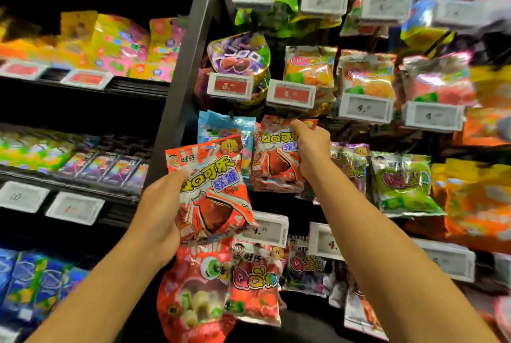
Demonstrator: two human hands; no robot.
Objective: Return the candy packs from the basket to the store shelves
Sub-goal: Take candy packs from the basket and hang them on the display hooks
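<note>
Shelves (177, 88) full of bright candy bags fill the whole view. Left hand (159, 214) at 7 o'clock grips a red cola candy pack (214, 190), tipped a little. Right hand (311, 146), just right of middle, pinches the top of a matching red pack (272, 160) hanging in the rack.

You are looking at a brightly lit display, the packs glowing with saturated colour while the gaps between shelves are sinking into deep black. Motion blur is smearing the right (484, 38) and left edges; the wide lens is bowing the shelf post (190, 72). Foil is glinting.
</note>
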